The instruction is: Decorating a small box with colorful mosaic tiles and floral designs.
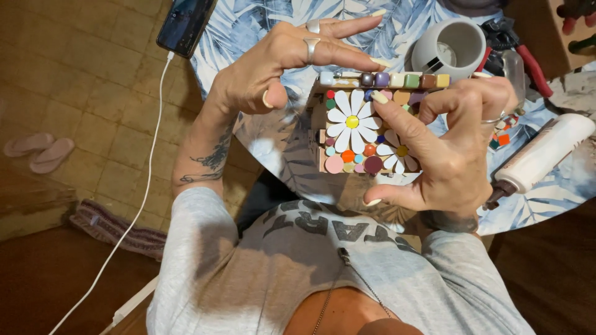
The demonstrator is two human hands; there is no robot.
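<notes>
Crowding the mosaic box: white mug, glue bottle, phone.

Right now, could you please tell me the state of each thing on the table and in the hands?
Mosaic box: held up, daisy face toward the camera, partly tiled.
Left hand: fingertips on the box's top row of tiles.
Right hand: gripping the box's side, forefinger on the tiles.
Glue bottle: lying on its side.
White cup: tipped over.
Phone: cable plugged in.
</notes>
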